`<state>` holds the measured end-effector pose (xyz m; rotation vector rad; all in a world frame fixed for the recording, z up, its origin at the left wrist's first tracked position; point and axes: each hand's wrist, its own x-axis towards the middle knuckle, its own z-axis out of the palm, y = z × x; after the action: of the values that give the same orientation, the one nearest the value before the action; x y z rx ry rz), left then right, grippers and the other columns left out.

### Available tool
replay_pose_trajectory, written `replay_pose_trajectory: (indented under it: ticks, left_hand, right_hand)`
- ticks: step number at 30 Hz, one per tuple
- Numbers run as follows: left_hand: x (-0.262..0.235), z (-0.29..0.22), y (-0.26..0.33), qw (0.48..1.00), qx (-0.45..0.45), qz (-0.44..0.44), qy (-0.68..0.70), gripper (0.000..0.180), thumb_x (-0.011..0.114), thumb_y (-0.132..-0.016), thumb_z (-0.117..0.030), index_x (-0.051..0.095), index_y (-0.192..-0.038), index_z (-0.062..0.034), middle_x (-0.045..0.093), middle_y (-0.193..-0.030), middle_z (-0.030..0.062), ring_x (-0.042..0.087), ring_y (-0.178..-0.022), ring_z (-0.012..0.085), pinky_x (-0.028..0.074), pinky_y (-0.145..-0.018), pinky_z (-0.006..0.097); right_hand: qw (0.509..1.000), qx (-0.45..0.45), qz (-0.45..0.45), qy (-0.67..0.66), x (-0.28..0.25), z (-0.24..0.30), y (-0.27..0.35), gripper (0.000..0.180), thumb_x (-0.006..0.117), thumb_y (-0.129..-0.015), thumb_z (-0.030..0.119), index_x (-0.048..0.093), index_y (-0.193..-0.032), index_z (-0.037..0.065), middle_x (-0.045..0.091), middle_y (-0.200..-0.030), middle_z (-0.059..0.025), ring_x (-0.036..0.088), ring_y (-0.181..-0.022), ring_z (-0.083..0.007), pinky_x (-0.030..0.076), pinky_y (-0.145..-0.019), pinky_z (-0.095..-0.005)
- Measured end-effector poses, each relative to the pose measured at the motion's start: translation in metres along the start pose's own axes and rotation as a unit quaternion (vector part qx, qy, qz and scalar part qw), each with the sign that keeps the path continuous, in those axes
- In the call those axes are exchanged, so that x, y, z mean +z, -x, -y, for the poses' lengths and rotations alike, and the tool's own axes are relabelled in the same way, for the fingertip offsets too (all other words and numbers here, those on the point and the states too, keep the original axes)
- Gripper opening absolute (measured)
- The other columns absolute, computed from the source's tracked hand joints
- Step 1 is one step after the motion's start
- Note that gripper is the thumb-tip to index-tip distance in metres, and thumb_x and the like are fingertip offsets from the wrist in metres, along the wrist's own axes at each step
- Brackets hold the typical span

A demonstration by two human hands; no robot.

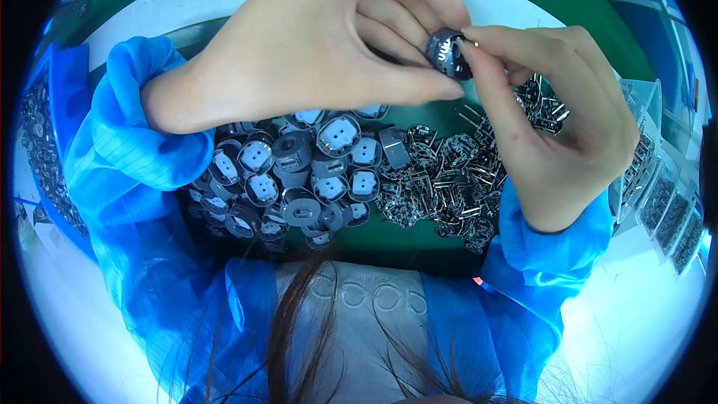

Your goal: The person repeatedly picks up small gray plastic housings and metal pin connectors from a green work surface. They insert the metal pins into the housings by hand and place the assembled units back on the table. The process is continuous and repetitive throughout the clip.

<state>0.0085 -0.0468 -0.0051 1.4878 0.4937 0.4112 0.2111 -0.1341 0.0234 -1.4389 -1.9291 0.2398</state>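
The person's two hands are raised close together above the green table (419, 236), and between them sits one small round dark part (447, 52) with pale markings on its face. The left hand (314, 37) has its thumb stretched out beneath the part and its fingers curled over from above, so the part is pinched at its left edge. The right hand (557, 116) meets it from the other side, the thumb and forefinger closed on the part's right edge, where a thin metal pin shows at the fingertips. Both hands are grasping that same piece, held up in the air, well above the heaps below. On the table under the left wrist lies a pile of grey round caps (299, 172), many of them showing a white square inset with two small holes. Just beside it, to the right and under the right palm, is a tangled pile of dark little parts with metal legs (456, 179), touching the caps at the edge. Both forearms wear bright blue sleeves (149, 179) gathered at the wrist. Dark strands of hair (295, 329) hang down in front of the person's pale top. At the far right stand clear trays (658, 194) filled with more small pieces.
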Motion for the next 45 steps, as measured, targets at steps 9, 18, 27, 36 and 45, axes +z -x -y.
replay_pose_trajectory:
  ticks: [9, 18, 27, 36, 45]
  left_hand:
    - [-0.012, -0.021, 0.006, 1.0, -0.022, -0.005, 0.008, 0.026, 0.076, -0.091, -0.005, 0.065, -0.114, 0.0034, 0.073, -0.101, 0.0164, 0.074, -0.088, 0.0174, 0.061, -0.079, 0.031]
    - [-0.02, 0.006, -0.025, 0.988, 0.127, -0.027, -0.085, 0.03, 0.071, -0.093, -0.006, 0.058, -0.119, -0.0018, 0.069, -0.094, 0.0117, 0.069, -0.089, 0.0131, 0.056, -0.076, 0.028]
    - [-0.11, 0.023, -0.044, 0.778, 0.121, -0.237, -0.569, 0.026, 0.07, -0.097, -0.02, 0.07, -0.109, 0.0022, 0.067, -0.106, 0.0149, 0.066, -0.099, 0.0251, 0.053, -0.088, 0.038]
    - [-0.042, -0.024, -0.012, 0.907, 0.11, 0.251, -0.32, 0.054, 0.074, -0.08, 0.001, 0.07, -0.132, -0.0158, 0.055, -0.132, 0.0102, 0.055, -0.106, 0.0301, 0.048, -0.098, 0.045]
    - [-0.018, -0.002, -0.015, 0.917, 0.114, 0.165, -0.345, 0.039, 0.082, -0.072, -0.009, 0.068, -0.108, -0.0072, 0.059, -0.109, 0.0089, 0.061, -0.097, 0.0295, 0.049, -0.084, 0.041]
  right_hand:
    - [0.978, 0.094, 0.075, -0.169, 0.008, 0.005, -0.003, 0.027, 0.068, -0.093, -0.008, 0.068, -0.119, -0.005, 0.071, -0.115, -0.0144, 0.069, -0.106, -0.0201, 0.053, -0.092, -0.029]
    - [0.976, 0.144, 0.045, -0.155, 0.004, -0.021, 0.012, 0.036, 0.063, -0.1, -0.004, 0.058, -0.135, -0.008, 0.073, -0.118, -0.0167, 0.069, -0.115, -0.0204, 0.055, -0.095, -0.0299]
    - [0.961, 0.15, 0.196, 0.123, -0.031, -0.021, 0.011, 0.036, 0.089, -0.07, 0.012, 0.075, -0.102, 0.004, 0.072, -0.087, -0.0061, 0.055, -0.071, -0.0169, 0.047, -0.065, -0.0314]
    - [0.95, 0.139, 0.235, 0.149, -0.035, -0.013, 0.011, 0.029, 0.087, -0.071, 0.009, 0.072, -0.095, 0.002, 0.072, -0.088, -0.008, 0.057, -0.069, -0.018, 0.049, -0.066, -0.0319]
    - [0.977, 0.11, 0.18, 0.028, -0.009, -0.014, 0.007, 0.016, 0.08, -0.079, -0.001, 0.074, -0.094, 0.001, 0.074, -0.085, -0.0075, 0.067, -0.07, -0.016, 0.051, -0.064, -0.0292]
